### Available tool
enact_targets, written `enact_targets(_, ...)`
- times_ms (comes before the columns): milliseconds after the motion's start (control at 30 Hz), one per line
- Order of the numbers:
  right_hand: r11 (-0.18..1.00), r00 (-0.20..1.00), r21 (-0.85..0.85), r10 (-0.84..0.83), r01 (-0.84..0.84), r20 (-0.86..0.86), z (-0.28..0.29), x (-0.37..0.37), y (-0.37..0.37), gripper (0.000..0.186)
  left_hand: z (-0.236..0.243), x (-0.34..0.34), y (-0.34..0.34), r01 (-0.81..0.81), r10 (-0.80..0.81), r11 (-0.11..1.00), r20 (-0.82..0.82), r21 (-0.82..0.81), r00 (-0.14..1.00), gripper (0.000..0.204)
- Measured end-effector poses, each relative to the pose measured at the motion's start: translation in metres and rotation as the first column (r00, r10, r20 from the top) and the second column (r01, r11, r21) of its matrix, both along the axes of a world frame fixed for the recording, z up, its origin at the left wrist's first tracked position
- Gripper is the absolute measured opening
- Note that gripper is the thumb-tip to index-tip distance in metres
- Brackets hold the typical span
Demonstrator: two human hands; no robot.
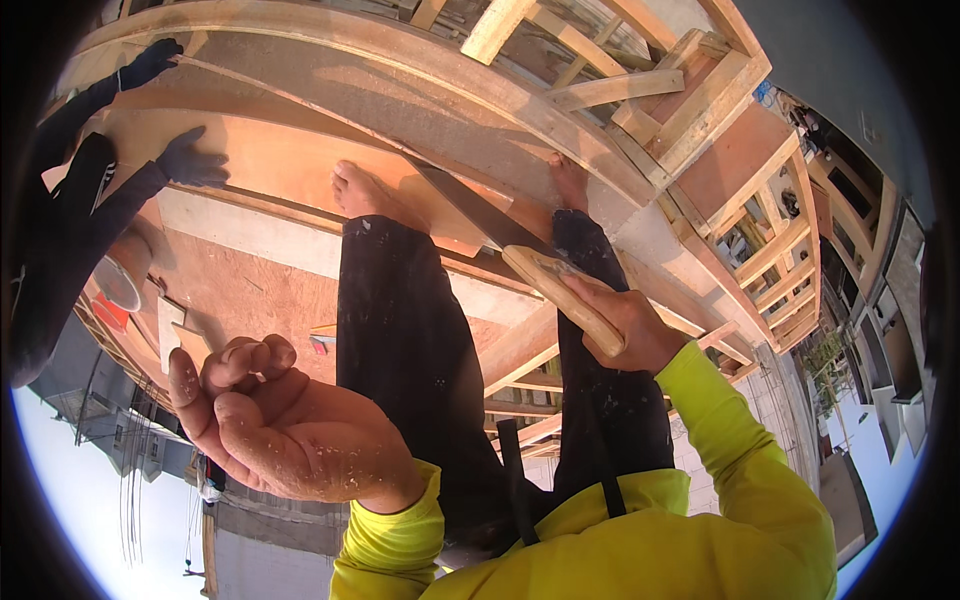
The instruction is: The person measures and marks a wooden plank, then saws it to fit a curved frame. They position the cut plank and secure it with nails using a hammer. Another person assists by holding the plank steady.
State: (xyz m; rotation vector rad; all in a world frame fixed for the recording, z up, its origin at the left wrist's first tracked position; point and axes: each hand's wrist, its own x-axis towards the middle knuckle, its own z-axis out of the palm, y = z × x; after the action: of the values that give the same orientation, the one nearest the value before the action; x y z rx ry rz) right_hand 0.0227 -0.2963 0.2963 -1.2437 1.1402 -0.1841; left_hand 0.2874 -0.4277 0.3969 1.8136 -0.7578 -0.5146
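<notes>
My right hand (630,320) grips the wooden handle (560,295) of a handsaw, whose long dark blade (460,205) angles up-left across a smooth pale plywood piece (270,150). My bare left foot (365,185) rests on that plywood, and my right foot (568,180) stands further right. In the lower left, my left hand (280,420) is raised palm up, fingers loosely curled and apart, with nothing visible in it. A co-worker's gloved hand (190,162) lies at the plywood's left part; the other gloved hand (150,62) is by a thin strip's upper end.
Timber framing (760,250) surrounds the work at top and right. A curved beam (400,55) runs above. A bucket (120,270), wood scraps (172,330) and a small red-handled tool (322,340) sit on the boards at left. Concrete structures and sky show at the rim.
</notes>
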Motion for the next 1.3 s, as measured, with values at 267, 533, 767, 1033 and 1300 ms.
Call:
enact_targets(267,0.988,0.999,-0.156,-0.009,0.014,0.034,-0.046,0.022,-0.001,0.079,-0.011,-0.003,-0.004,-0.017,0.004,0.995,0.13,0.098,0.991,0.038)
enact_targets(533,0.993,0.999,0.107,0.041,-0.039,-0.015,-0.069,0.033,-0.017,0.077,-0.002,-0.002,0.004,-0.008,0.007,1.0,0.02,0.018,1.0,0.038)
enact_targets(767,0.999,0.999,0.017,0.034,-0.034,0.013,-0.002,-0.002,0.012,0.078,0.001,0.01,0.003,-0.028,0.017,0.996,0.122,0.087,0.992,0.038)
enact_targets(1033,0.987,0.998,0.153,0.049,-0.043,-0.036,-0.082,0.053,-0.027,0.068,-0.004,-0.001,0.002,-0.011,0.01,0.999,0.028,0.05,1.0,0.038)
enact_targets(1300,0.995,1.0,-0.103,0.003,-0.002,0.01,-0.013,-0.009,0.008,0.071,-0.003,0.006,0.002,-0.013,0.012,1.0,0.048,0.014,0.999,0.036)
